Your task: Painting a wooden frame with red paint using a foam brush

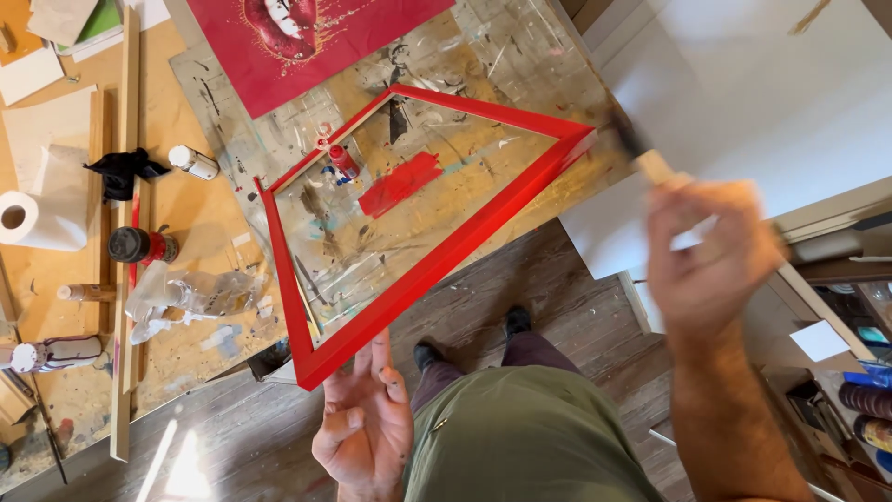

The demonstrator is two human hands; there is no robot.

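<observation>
1. Right hand is closed around a brush handle, blurred. The dark bristles sit just beyond the hand, right at the far-right corner of the red frame.
2. Left hand is open, palm up, fingers loosely spread. Its fingertips are at or under the frame's near corner, which hangs over the bench edge; contact looks likely, can't confirm.
3. Frame lies flat on a paint-smeared sheet on the bench, up and away from the left hand, and to the left of the right hand. Its long near rail runs diagonally from the left-hand corner to the brush-side corner.
4. Each hand is nearest one end of that rail: left at the low end, right at the high end.
5. Inside the frame: a red paint patch and a small red bottle, both clear of the rail.
6. Left of the left hand: crumpled plastic bottle, dark jar, spray can, black rag, paper roll. All well apart from the brush.
7. White panel stands just behind the right hand.
</observation>
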